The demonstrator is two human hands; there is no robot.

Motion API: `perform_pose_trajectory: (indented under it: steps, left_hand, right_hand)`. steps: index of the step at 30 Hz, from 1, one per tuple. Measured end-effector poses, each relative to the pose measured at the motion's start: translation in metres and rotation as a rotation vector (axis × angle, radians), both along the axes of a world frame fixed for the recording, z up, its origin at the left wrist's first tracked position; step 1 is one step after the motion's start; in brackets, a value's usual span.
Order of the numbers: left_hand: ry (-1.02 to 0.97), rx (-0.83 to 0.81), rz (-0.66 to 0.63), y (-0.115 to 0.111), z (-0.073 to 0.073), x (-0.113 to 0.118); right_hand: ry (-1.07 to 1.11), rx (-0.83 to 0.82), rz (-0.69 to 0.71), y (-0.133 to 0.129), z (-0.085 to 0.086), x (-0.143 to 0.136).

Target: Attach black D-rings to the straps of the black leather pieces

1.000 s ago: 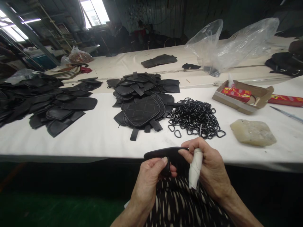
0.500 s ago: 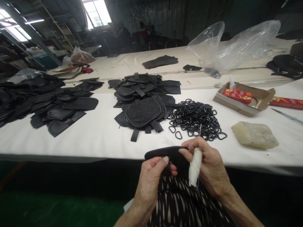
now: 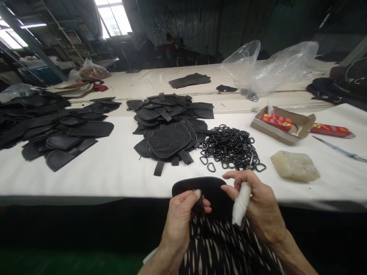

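- Well off to the left of the left fingers, a heap of black flaps (image 3: pixel 69 130) sprawls over the white table (image 3: pixel 114 181).
- Straight beyond the left fingers, another pile (image 3: pixel 169 138), straps poking out of its near side.
- And the left hand (image 3: pixel 180 214) has it: thumb and fingers pinched narrow on a black strap (image 3: pixel 198 206).
- Just behind those fingers, between the two hands, the flap (image 3: pixel 212 185), its rounded edge up at the table's near edge.
- Beyond the right fingertips, a tangle of black rings (image 3: pixel 229 147).
- Across the right palm, a white-wrapped tool (image 3: pixel 241 206), thin metal tip sticking out past the fingers toward the rings.
- The right hand (image 3: pixel 259 200) grips it, thumb and forefinger parted beside the flap's right edge; touching or not, I cannot tell.
- Farther right of those fingers, a carton (image 3: pixel 269 131) with red packs (image 3: pixel 276 121) inside.
- Nearer them, a pale block (image 3: pixel 295 166).
- Farthest right, a red box (image 3: pixel 332 130) and a pointed blade (image 3: pixel 334 147).
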State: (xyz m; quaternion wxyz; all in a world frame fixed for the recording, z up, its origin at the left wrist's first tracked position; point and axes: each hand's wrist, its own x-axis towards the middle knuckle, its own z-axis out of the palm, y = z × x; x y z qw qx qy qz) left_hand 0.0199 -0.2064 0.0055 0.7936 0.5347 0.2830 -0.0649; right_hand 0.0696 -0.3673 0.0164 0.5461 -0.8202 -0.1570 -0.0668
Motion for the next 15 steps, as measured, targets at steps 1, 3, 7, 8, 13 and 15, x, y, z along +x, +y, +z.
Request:
perform_pose_trajectory:
  steps: [1, 3, 7, 8, 13, 15]
  left_hand:
    - [0.003, 0.010, -0.002, 0.000, 0.000, 0.000]
    - [0.009, 0.018, -0.003, 0.001, -0.001, 0.000]
    - [0.033, -0.032, 0.014, 0.003, 0.002, 0.001]
    - [0.056, -0.050, 0.033, 0.004, 0.003, 0.003]
    - [0.178, -0.140, 0.180, 0.014, -0.001, 0.023]
    - [0.234, -0.156, 0.198, 0.016, -0.004, 0.032]
  right_hand:
    - [-0.006, 0.001, -0.013, -0.007, 0.002, -0.001]
    - [-0.011, 0.004, -0.038, -0.022, 0.004, -0.004]
    - [0.034, 0.092, -0.095, -0.055, 0.006, -0.010]
    - [0.048, 0.117, -0.115, -0.062, 0.006, -0.010]
    - [-0.003, 0.027, -0.246, -0.090, 0.013, -0.008]
    - [-0.034, -0.021, -0.371, -0.097, 0.015, -0.006]
